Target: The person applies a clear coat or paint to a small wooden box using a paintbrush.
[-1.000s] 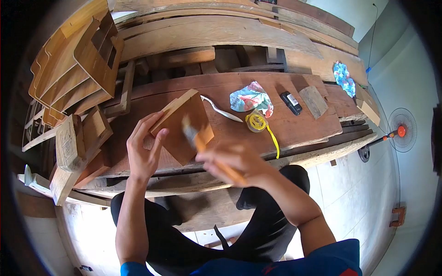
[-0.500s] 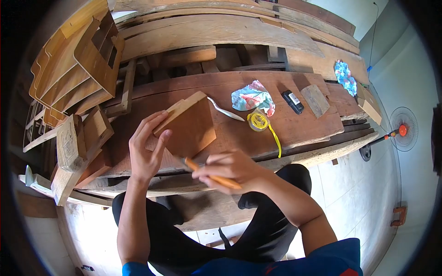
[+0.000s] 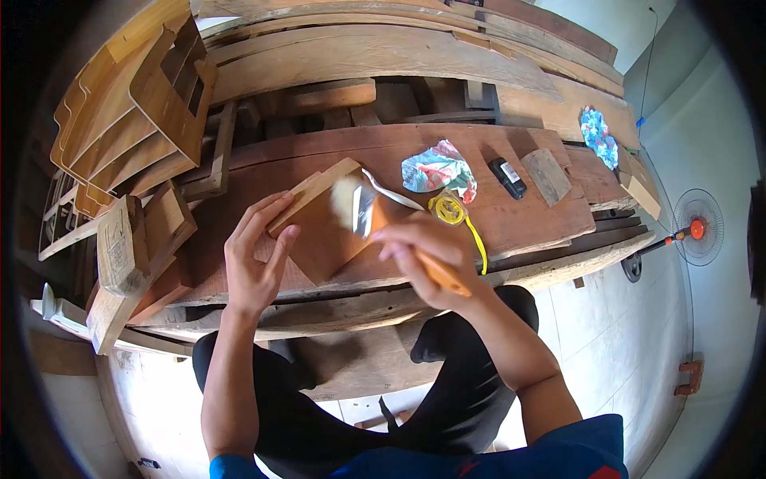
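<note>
My left hand (image 3: 259, 251) grips the left end of a brown wooden piece (image 3: 323, 231), thumb on the near side and fingers behind its edge. The piece is tilted on the reddish-brown plank (image 3: 511, 223). A paintbrush with an orange handle (image 3: 441, 273) is in my right hand (image 3: 427, 255). Its pale bristles (image 3: 345, 201), blurred, are at the right part of the wooden piece. Just beyond lies a white slim tool (image 3: 392, 191), partly hidden by the brush. To the right are a yellow tape measure (image 3: 448, 209) and a crumpled patterned cloth (image 3: 439, 170).
A black bottle (image 3: 507, 178) and a flat wood scrap (image 3: 549, 176) lie on the plank's right part. A wooden shelf organizer (image 3: 136, 112) stands at the back left, above stacked wood blocks (image 3: 124, 247). A second cloth (image 3: 598, 137) and a fan (image 3: 697, 229) are at the right.
My right hand and the brush have moved up and right, bringing the bristles from the near edge to the wooden piece's right part. My left hand has barely moved.
</note>
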A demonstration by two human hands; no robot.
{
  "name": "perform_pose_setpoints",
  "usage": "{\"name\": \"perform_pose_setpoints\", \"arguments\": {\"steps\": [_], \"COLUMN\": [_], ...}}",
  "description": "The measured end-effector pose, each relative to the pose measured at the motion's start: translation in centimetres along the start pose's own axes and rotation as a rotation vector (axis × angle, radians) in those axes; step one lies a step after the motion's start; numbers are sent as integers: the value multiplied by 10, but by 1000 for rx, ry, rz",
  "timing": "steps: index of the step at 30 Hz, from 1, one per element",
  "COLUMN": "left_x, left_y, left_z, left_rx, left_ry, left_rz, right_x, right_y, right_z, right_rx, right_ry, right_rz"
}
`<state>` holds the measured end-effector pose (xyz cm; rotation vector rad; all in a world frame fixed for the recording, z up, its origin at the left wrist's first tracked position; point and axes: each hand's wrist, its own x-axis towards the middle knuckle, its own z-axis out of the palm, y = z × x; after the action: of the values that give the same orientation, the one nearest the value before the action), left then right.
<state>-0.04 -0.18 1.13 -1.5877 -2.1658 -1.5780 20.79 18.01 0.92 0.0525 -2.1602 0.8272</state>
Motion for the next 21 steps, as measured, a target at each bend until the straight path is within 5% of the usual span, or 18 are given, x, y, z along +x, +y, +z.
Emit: {"name": "perform_pose_setpoints", "arguments": {"steps": [1, 5, 7, 11, 13, 17, 19, 21], "left_x": [0, 2, 3, 1, 1, 2, 2, 2], "left_y": [0, -4, -4, 2, 3, -6, -6, -2], "left_z": [1, 0, 1, 0, -1, 0, 0, -1], "left_rx": [-13, -60, -58, -12, -12, -42, -35, -14], "left_ry": [11, 30, 20, -9, -1, 25, 20, -4], "left_rz": [-16, -87, -67, 7, -8, -33, -18, 12], "right_x": [-1, -13, -23, -1, 2, -13, -22, -17], "right_y": [2, -8, -15, 1, 2, -5, -10, -4], "right_z": [0, 21, 25, 1, -9, 18, 20, 13], "right_rx": [-55, -31, -20, 81, -114, -1, 8, -17], "right_ry": [92, -249, -514, -79, 75, -278, -663, -469], "right_rz": [23, -121, -30, -6, -21, -122, -15, -19]}}
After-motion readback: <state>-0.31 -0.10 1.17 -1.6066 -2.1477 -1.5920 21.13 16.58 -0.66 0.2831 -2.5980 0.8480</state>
